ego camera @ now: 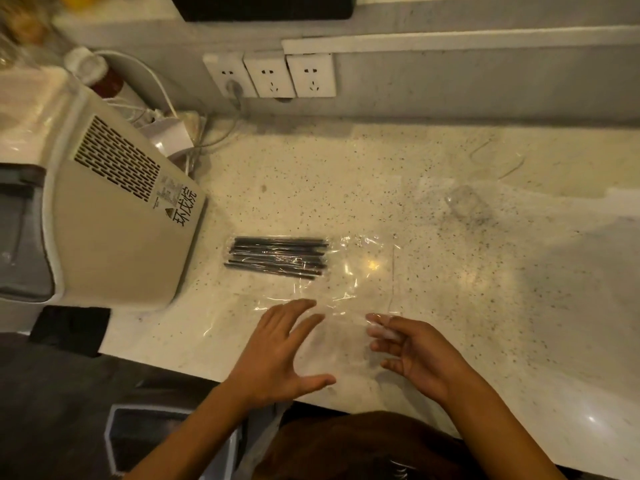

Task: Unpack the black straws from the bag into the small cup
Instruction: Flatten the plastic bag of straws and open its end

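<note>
Hands, two, mine, apart over the near end of the bag.

Left hand (277, 344): fingers spread and straight, laid flat on the film, holding nothing. Best use, as I judge it: pin the film to the bench so it cannot slide.

Right hand (412, 351): fingers loosely curled, tips at the film's near right edge; whether they pinch a layer I cannot tell, the plastic being clear and blurred there. It should find the mouth and part the two layers.

Bag (346, 271): clear, crinkled, flat on the bench (450, 289), running from under my hands away and to the left.

Black straws (277, 256): one bundle, inside the bag's far-left end, beyond my left hand. Still packed. Work them toward the mouth once open; do not tear across them.

Small cup (467, 204): clear, faint, beyond my right hand, well apart from the bag. Probably tips easily.

Beige appliance (114, 216): left of the straws.
</note>
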`<state>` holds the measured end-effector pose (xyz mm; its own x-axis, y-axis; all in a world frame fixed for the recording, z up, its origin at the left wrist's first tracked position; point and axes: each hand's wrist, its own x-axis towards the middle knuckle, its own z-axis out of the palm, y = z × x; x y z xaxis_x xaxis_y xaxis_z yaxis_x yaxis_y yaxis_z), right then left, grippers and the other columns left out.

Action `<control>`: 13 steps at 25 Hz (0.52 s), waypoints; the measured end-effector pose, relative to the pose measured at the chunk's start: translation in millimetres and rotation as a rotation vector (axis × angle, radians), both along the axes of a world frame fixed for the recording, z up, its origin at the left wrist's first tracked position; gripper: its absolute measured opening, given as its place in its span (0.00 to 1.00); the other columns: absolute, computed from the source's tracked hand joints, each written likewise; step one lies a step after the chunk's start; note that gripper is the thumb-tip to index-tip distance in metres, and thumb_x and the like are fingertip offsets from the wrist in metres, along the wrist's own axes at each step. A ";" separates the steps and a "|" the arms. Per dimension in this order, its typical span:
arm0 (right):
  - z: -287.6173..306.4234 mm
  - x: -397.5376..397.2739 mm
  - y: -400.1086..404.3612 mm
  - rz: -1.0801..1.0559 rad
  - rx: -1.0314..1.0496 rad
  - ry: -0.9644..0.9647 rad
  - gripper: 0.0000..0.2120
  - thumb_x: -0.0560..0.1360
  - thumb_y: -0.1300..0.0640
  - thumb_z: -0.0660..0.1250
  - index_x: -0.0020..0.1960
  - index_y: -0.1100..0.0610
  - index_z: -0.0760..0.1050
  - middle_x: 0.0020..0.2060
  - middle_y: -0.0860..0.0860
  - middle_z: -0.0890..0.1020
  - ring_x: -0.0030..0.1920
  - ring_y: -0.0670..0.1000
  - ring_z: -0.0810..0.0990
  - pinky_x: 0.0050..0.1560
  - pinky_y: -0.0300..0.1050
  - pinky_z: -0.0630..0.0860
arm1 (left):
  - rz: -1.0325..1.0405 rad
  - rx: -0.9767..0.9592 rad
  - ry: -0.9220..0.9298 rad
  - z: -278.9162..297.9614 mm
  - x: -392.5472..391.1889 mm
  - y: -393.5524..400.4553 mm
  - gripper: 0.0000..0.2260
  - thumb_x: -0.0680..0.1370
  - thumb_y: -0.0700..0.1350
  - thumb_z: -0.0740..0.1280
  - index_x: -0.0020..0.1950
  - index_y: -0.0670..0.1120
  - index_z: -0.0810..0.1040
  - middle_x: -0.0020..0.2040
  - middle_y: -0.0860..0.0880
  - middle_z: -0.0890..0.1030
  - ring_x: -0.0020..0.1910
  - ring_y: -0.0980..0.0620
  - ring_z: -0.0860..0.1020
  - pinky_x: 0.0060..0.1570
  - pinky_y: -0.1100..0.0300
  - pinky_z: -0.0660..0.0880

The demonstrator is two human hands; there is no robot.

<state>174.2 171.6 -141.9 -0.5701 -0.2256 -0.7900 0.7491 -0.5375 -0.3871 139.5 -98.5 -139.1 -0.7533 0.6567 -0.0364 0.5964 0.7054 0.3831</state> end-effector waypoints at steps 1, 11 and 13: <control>0.2 -3.1 -0.4 -0.013 0.002 -0.005 0.12 0.74 0.57 0.70 0.54 0.59 0.87 0.48 0.58 0.88 0.39 0.52 0.87 0.32 0.44 0.81 | 0.033 -0.045 -0.013 -3.1 4.6 -7.3 0.35 0.72 0.66 0.72 0.73 0.47 0.73 0.75 0.44 0.72 0.73 0.44 0.71 0.70 0.45 0.69; 23.1 -9.5 9.3 0.094 0.743 0.345 0.37 0.69 0.34 0.71 0.74 0.44 0.68 0.66 0.48 0.80 0.57 0.48 0.83 0.50 0.46 0.81 | 0.234 -0.028 0.179 9.7 -13.5 -35.5 0.16 0.80 0.53 0.63 0.56 0.49 0.87 0.55 0.46 0.86 0.54 0.44 0.84 0.53 0.49 0.79; 32.7 -6.9 6.3 0.282 1.059 0.579 0.39 0.67 0.27 0.69 0.74 0.36 0.65 0.75 0.42 0.67 0.70 0.46 0.69 0.64 0.49 0.71 | 0.241 -0.015 0.202 18.9 -17.9 -27.4 0.16 0.79 0.53 0.62 0.55 0.48 0.87 0.51 0.47 0.86 0.51 0.45 0.84 0.50 0.51 0.79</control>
<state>167.3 177.9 -109.2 -0.9310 0.1991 -0.3060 0.3619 0.3938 -0.8450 121.6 -125.9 -120.2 -0.8800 0.4592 0.1210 0.4745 0.8403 0.2623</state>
